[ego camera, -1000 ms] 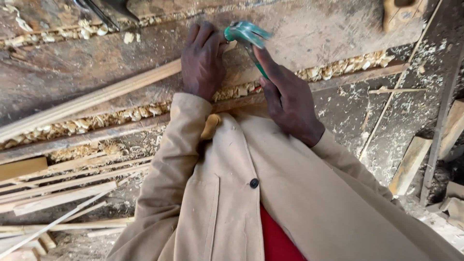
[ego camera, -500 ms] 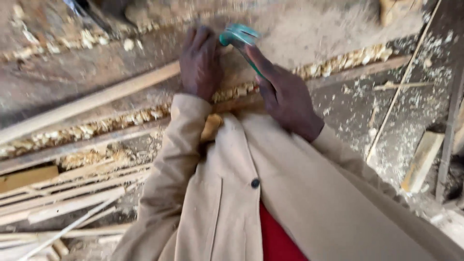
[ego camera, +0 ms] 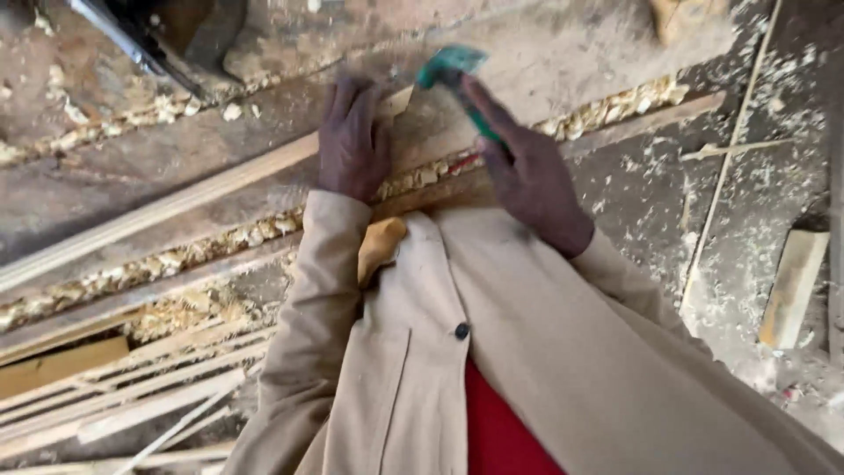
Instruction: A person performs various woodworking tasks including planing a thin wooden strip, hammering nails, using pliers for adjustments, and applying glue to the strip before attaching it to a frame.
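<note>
Head view: left hand (ego camera: 353, 141) pressed flat on long wood strip (ego camera: 176, 207), axis running lower left to upper centre; right hand (ego camera: 527, 171) clamped on green tool (ego camera: 450, 66) at strip's end.

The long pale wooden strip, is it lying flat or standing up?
Lying flat: the long pale wooden strip rests along the bench under the left hand.

At nine o'clock I see pale wood shavings (ego camera: 132, 273) banked along the workbench (ego camera: 615, 202). Thin wooden slats (ego camera: 132, 396) pile at seven o'clock. A short wood offcut (ego camera: 794, 286) lies at three o'clock amid sawdust.
</note>
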